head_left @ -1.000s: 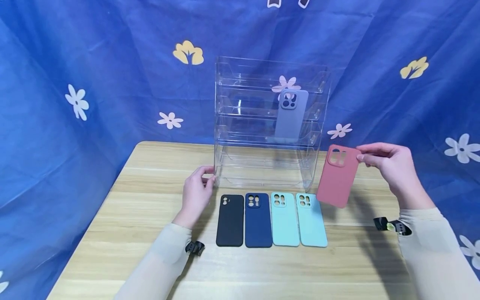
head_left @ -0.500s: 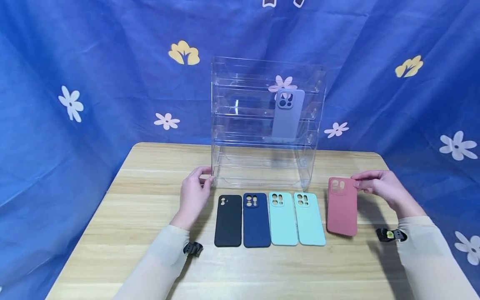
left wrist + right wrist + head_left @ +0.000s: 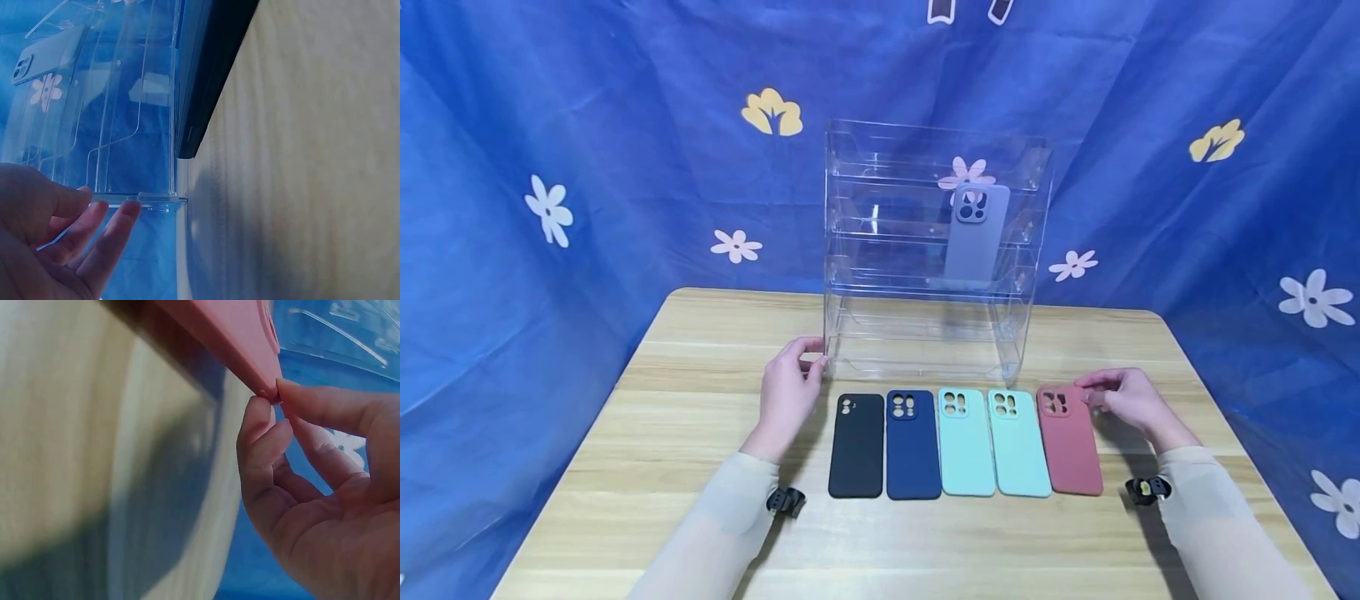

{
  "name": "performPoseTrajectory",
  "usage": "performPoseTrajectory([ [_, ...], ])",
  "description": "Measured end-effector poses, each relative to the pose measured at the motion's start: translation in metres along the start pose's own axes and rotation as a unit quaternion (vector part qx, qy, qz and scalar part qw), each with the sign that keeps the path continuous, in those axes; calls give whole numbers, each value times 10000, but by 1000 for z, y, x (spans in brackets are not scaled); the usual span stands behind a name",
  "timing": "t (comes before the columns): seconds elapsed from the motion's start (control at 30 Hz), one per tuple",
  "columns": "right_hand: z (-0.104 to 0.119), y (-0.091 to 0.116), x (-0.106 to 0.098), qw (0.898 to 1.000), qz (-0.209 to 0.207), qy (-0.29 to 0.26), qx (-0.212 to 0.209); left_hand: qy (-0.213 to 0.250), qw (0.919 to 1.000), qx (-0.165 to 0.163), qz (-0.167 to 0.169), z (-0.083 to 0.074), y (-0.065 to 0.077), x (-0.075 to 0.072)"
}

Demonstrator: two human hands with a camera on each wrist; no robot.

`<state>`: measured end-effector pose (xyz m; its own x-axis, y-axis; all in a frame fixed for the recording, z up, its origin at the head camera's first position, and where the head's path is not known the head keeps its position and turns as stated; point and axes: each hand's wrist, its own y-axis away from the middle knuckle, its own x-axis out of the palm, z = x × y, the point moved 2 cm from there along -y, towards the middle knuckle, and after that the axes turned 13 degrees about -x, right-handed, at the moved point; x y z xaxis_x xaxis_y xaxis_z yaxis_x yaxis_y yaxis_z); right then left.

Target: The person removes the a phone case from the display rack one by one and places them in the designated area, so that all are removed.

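Note:
My right hand (image 3: pixel 1123 398) pinches the upper right corner of a pink phone case (image 3: pixel 1072 446) between thumb and fingers. In the right wrist view the case (image 3: pixel 228 337) slants away from the fingertips. It sits at the right end of a row of phone cases: black (image 3: pixel 857 446), navy (image 3: pixel 913 450), and two mint ones (image 3: pixel 967 450), all camera cutouts up. At the left, my left hand (image 3: pixel 790 387) grips the lower side panel of a clear tiered display rack (image 3: pixel 917 368); the left wrist view has thumb and fingers at the panel's edge (image 3: pixel 156 201).
A lavender phone case (image 3: pixel 976 242) leans upright on a tier in the rack's right half. Behind the wooden table (image 3: pixel 970 550) hangs a blue flowered cloth (image 3: pixel 647 125). The row lies just in front of the rack's base.
My right hand has lowered the pink case from beside the rack, bringing it down and then left against the row's right end. The left hand stays at the rack.

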<state>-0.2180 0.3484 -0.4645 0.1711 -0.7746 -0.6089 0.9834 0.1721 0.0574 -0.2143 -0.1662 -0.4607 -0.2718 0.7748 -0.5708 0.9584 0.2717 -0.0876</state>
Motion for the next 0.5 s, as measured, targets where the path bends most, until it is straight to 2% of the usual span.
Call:
performPoseTrajectory([
  [0.33,-9,0,4,9996,97,230,-95,16,10000,43,-35,1,0,1],
  [0.5,-10,0,6,9989,161,438,33,19,10000,37,-16,1,0,1],
])
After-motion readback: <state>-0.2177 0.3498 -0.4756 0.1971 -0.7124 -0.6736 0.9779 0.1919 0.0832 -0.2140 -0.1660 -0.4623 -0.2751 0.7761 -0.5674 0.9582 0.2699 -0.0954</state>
